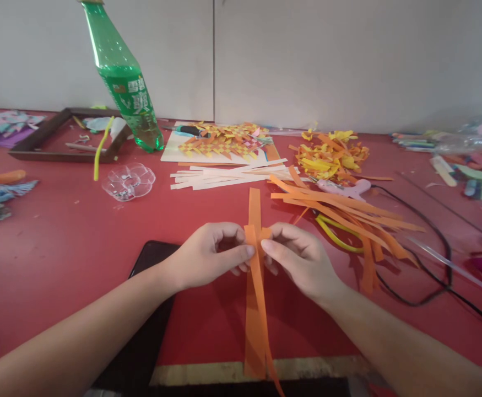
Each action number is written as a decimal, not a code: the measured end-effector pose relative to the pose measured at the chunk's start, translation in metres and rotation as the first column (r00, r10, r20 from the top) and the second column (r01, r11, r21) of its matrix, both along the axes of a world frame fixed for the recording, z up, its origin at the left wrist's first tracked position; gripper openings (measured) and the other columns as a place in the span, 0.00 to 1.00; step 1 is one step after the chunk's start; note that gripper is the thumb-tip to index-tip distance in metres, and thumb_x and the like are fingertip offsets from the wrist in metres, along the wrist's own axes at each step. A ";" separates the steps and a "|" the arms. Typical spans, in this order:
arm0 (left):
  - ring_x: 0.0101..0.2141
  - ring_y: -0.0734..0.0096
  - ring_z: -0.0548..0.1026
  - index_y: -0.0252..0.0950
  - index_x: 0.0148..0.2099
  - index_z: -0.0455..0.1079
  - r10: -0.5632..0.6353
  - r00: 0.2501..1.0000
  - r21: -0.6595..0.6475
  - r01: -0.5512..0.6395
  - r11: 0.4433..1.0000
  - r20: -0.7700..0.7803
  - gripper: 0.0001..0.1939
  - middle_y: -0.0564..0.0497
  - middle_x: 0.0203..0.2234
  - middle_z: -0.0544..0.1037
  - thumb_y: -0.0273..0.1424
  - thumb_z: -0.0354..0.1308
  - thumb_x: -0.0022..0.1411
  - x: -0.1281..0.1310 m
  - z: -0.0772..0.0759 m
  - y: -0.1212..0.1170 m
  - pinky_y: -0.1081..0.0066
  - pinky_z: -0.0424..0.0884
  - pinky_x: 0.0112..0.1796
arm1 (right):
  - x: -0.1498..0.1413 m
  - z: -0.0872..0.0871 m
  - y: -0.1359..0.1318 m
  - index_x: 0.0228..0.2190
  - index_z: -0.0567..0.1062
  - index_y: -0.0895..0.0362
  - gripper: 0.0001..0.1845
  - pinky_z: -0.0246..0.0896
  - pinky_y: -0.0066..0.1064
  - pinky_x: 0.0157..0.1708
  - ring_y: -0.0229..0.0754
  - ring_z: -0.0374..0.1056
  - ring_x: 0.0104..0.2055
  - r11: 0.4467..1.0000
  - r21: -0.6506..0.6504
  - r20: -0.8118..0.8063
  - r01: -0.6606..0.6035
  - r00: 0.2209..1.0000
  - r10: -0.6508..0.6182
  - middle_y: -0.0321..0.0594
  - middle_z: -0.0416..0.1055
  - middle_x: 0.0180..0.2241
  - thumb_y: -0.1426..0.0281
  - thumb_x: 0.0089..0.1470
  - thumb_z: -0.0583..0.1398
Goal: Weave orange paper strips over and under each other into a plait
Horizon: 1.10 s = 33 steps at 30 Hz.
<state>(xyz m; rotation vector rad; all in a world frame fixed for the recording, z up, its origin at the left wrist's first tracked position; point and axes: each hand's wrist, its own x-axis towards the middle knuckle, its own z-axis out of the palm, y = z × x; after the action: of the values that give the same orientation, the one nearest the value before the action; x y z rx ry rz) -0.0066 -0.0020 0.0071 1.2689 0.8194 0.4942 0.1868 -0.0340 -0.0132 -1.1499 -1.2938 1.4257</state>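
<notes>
Between my hands, near the table's front edge, are orange paper strips (pixel 255 303) that overlap lengthwise, with a short end sticking out to the right. My left hand (pixel 216 253) pinches them from the left, thumb on top and fingers curled behind. From the right, my right hand (pixel 301 256) grips the same strips between thumb and fingers. The fingertips behind the paper are partly hidden. Just beyond on the right lies a loose pile of orange strips (pixel 348 212) over yellow-handled scissors (pixel 340 234).
A green bottle (pixel 131 94) stands at back left by a dark frame (pixel 59 157) and a clear flower-shaped dish (pixel 129 182). White strips (pixel 224 175), woven yellow-orange pieces (pixel 224 146) and a pink glue gun (pixel 346 189) with black cord lie beyond. A black phone-like slab (pixel 141 325) lies under my left forearm.
</notes>
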 end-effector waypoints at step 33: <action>0.24 0.80 0.72 0.31 0.30 0.67 0.005 1.000 0.104 -0.007 0.995 0.019 0.12 0.54 0.23 0.73 0.31 0.58 0.65 -0.001 0.000 0.002 0.77 0.71 0.30 | 0.001 -0.002 -0.001 0.25 0.69 0.58 0.16 0.53 0.25 0.19 0.30 0.58 0.19 0.994 0.025 -0.027 -0.102 0.994 0.103 0.32 0.65 0.20 0.62 0.56 0.64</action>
<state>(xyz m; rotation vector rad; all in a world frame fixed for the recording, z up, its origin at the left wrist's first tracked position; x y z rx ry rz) -0.0079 -0.0005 0.0073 1.3561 0.7902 0.5588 0.1880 -0.0346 -0.0152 -1.0568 -1.3630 1.4916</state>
